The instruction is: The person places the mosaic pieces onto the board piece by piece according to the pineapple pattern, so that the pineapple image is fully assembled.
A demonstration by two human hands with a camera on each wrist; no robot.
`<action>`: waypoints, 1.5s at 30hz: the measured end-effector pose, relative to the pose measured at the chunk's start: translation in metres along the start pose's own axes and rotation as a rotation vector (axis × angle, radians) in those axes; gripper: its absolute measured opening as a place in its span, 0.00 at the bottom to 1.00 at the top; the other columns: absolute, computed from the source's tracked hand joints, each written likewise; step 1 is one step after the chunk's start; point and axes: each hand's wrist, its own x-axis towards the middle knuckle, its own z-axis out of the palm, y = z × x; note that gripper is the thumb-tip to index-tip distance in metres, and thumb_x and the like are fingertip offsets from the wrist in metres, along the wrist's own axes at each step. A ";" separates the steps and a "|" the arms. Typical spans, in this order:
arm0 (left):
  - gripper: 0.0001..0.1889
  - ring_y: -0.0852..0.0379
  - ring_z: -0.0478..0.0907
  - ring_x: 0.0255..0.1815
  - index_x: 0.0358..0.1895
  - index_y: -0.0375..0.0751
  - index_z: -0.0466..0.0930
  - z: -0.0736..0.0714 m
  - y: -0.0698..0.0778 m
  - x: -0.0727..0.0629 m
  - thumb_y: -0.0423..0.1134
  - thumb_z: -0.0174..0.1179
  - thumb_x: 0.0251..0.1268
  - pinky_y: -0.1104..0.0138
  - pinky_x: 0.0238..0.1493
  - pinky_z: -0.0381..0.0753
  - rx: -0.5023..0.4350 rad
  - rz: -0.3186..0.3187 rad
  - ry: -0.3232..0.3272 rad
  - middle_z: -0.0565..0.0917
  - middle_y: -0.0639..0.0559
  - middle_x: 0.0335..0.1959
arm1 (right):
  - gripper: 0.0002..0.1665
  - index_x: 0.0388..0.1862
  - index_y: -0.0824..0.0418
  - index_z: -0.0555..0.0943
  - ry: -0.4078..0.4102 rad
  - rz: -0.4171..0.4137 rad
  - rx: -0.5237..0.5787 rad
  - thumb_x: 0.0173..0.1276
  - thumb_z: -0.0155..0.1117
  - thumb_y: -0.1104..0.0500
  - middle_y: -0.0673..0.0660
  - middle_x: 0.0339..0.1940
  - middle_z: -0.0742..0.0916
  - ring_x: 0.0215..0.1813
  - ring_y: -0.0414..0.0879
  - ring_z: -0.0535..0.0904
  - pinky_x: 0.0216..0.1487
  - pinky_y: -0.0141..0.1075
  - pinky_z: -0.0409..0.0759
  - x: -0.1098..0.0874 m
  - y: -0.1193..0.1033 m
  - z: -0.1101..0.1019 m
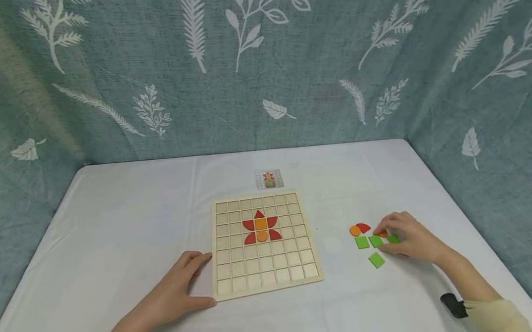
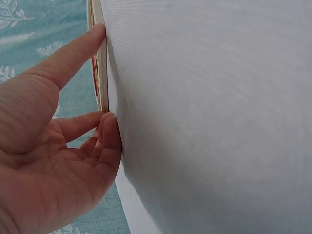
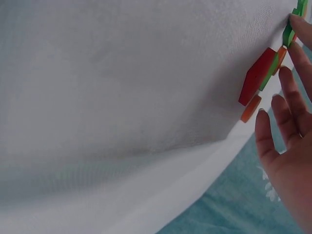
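A wooden grid board (image 1: pixel 268 263) lies on the table with red pieces, an orange square (image 1: pixel 261 223) and an orange disc (image 1: pixel 262 236) in its upper middle cells. Against its left edge rest the thumb and fingertips of my left hand (image 1: pixel 174 288); the left wrist view shows them touching the board's side, fingers loosely bent. On the right, my right hand (image 1: pixel 412 238) pinches a green square tile (image 1: pixel 375 241) between thumb and index finger, low at the table. Other green tiles (image 1: pixel 362 242) lie around it, and an orange piece (image 1: pixel 383 234) shows partly under the hand.
A small pattern card (image 1: pixel 269 179) lies behind the board. Left of the right hand are an orange disc (image 1: pixel 355 231) and a red piece (image 1: pixel 363 228); a single green tile (image 1: pixel 377 260) sits nearer the front. A leaf-printed curtain (image 1: pixel 250 111) stands behind the white-covered table (image 1: pixel 134 214).
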 end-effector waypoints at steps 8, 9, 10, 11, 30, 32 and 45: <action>0.49 0.56 0.69 0.52 0.70 0.39 0.66 0.000 -0.001 -0.003 0.53 0.78 0.42 0.60 0.52 0.74 -0.002 0.016 0.013 0.67 0.50 0.60 | 0.14 0.36 0.47 0.83 -0.023 0.088 -0.012 0.52 0.79 0.57 0.42 0.41 0.81 0.46 0.42 0.70 0.46 0.42 0.74 0.007 -0.008 -0.001; 0.49 0.56 0.69 0.52 0.70 0.39 0.66 0.000 -0.001 -0.004 0.53 0.78 0.42 0.60 0.52 0.74 0.002 0.019 0.015 0.67 0.51 0.60 | 0.14 0.37 0.48 0.83 -0.021 0.104 -0.003 0.53 0.79 0.57 0.43 0.40 0.82 0.45 0.43 0.72 0.46 0.42 0.75 0.008 -0.011 -0.002; 0.49 0.56 0.69 0.51 0.70 0.39 0.66 0.000 -0.001 -0.004 0.53 0.78 0.42 0.60 0.52 0.74 0.003 0.020 0.016 0.67 0.51 0.60 | 0.14 0.38 0.49 0.83 -0.017 0.120 0.011 0.54 0.78 0.56 0.43 0.39 0.82 0.44 0.43 0.73 0.45 0.42 0.76 0.010 -0.015 -0.003; 0.49 0.57 0.69 0.51 0.70 0.39 0.66 0.000 -0.001 -0.004 0.53 0.78 0.42 0.60 0.52 0.74 0.004 0.022 0.018 0.67 0.51 0.60 | 0.14 0.39 0.50 0.84 -0.013 0.134 0.030 0.54 0.78 0.56 0.44 0.39 0.83 0.43 0.44 0.74 0.43 0.41 0.76 0.012 -0.019 -0.004; 0.49 0.57 0.69 0.49 0.70 0.39 0.66 0.000 -0.002 -0.004 0.53 0.78 0.42 0.60 0.51 0.74 0.024 0.043 0.024 0.67 0.51 0.58 | 0.12 0.38 0.52 0.85 -0.024 0.041 0.238 0.55 0.76 0.54 0.40 0.35 0.85 0.39 0.41 0.78 0.40 0.36 0.79 0.092 -0.113 0.045; 0.49 0.57 0.69 0.48 0.70 0.38 0.66 0.000 -0.003 -0.004 0.53 0.78 0.43 0.60 0.50 0.74 0.025 0.053 0.025 0.68 0.51 0.58 | 0.12 0.38 0.53 0.85 -0.041 0.033 0.246 0.56 0.76 0.54 0.41 0.35 0.85 0.39 0.42 0.78 0.41 0.37 0.79 0.100 -0.123 0.052; 0.48 0.57 0.68 0.50 0.69 0.37 0.66 -0.003 -0.003 -0.006 0.52 0.78 0.44 0.58 0.53 0.73 0.028 0.074 0.042 0.68 0.50 0.59 | 0.09 0.36 0.53 0.86 -0.146 -0.042 0.254 0.57 0.75 0.54 0.41 0.33 0.85 0.38 0.38 0.80 0.40 0.31 0.79 0.132 -0.164 0.084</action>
